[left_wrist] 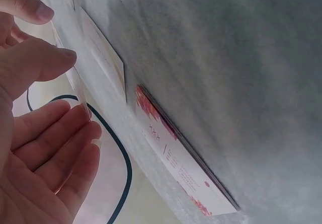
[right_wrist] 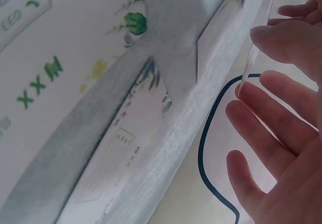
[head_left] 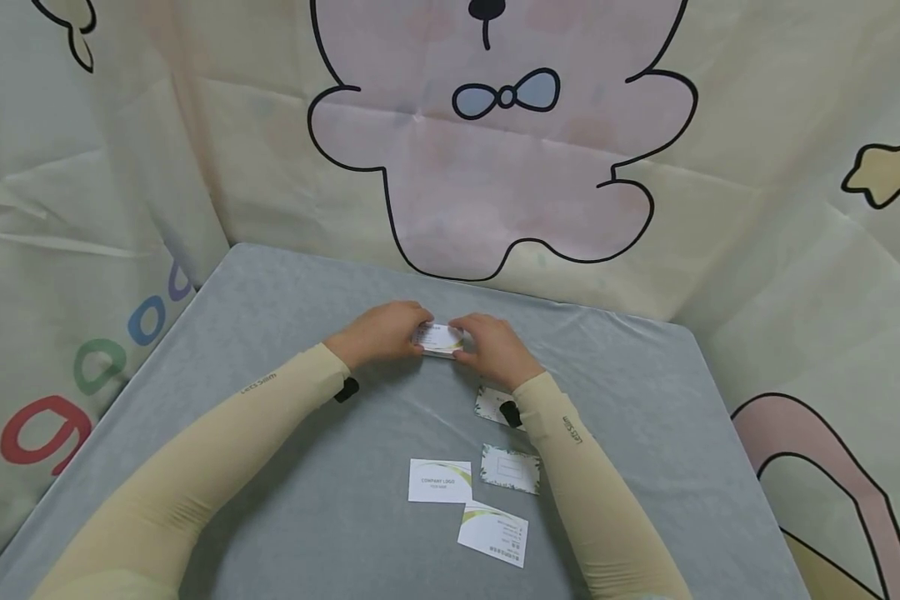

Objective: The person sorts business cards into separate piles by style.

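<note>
My left grip [head_left: 387,335] and right grip [head_left: 495,350] pinch a business card [head_left: 440,337] by opposite ends. A leaf-bordered card [head_left: 510,469] lies nearer me on the desk [head_left: 330,500].

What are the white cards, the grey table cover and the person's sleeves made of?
The white cards look like stiff paper, smooth and printed: they lie flat with crisp edges. I can't tell if they're shiny-coated.

The grey table cover is probably soft, velvety cloth, because it has faint creases and a patchy sheen.

The sleeves seem to be smooth, stretchy fabric: they fit snugly and wrinkle finely.
</note>
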{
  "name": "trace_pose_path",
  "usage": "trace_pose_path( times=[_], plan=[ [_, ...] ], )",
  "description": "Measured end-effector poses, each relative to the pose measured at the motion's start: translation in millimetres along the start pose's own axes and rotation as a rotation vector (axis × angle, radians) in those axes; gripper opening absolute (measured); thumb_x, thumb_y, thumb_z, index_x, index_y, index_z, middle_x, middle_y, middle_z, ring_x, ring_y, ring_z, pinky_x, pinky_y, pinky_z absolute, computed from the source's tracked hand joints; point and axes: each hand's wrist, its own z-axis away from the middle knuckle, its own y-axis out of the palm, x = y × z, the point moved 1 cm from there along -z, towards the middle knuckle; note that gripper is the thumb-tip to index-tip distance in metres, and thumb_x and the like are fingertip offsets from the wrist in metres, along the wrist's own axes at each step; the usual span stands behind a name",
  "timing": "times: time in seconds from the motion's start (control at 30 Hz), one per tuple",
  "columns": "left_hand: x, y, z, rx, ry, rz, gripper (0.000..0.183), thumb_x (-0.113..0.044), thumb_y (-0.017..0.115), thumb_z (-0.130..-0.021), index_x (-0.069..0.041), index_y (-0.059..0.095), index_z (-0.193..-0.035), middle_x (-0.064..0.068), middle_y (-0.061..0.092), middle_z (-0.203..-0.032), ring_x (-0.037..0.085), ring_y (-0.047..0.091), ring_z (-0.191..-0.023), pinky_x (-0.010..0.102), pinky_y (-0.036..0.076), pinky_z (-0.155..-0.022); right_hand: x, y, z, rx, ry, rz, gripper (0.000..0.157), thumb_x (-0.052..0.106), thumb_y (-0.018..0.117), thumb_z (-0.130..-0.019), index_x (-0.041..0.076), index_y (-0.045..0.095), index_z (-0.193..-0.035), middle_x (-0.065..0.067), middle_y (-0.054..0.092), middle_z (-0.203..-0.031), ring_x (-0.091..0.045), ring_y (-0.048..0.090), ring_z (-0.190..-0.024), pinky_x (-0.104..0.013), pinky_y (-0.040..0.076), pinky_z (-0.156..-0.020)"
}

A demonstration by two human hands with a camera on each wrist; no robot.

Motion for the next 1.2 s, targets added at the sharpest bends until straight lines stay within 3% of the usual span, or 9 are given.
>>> trace_pose_path(
  times=[0.47,0.63,1.2],
  plan=[
    [7.2,17.6,-6.9,0.030,0.000,0.020,0.047,-0.020,0.080,-0.097,-0.004,0.068,-0.139,0.010,0.072,-0.130,0.023,0.069,-0.114,0.043,0.058,-0.102,-8,19.7,-2,0.027,-0.001,-0.041,0.049,0.024,0.080,-0.098,0.009,0.068,-0.143,-0.010,0.072,-0.142,-0.030,0.065,-0.136,-0.058,0.048,-0.116],
    [9.6,23.0,-10.0,0.026,-0.014,0.025,0.049,-0.021,0.080,-0.098,-0.004,0.067,-0.141,0.010,0.071,-0.131,0.023,0.069,-0.115,0.043,0.058,-0.102,-8,21.8,-2,0.012,0.002,-0.030,0.048,0.024,0.080,-0.098,0.008,0.068,-0.142,-0.011,0.072,-0.140,-0.030,0.067,-0.133,-0.053,0.051,-0.115],
    [9.2,21.3,-10.4,0.025,-0.020,0.069,0.053,-0.018,0.079,-0.097,-0.002,0.064,-0.145,0.012,0.069,-0.135,0.025,0.068,-0.120,0.043,0.056,-0.106,-9,24.2,-4,0.022,0.027,-0.018,0.047,0.026,0.079,-0.099,0.010,0.069,-0.142,-0.010,0.071,-0.142,-0.030,0.066,-0.135,-0.054,0.051,-0.114]
  ],
)
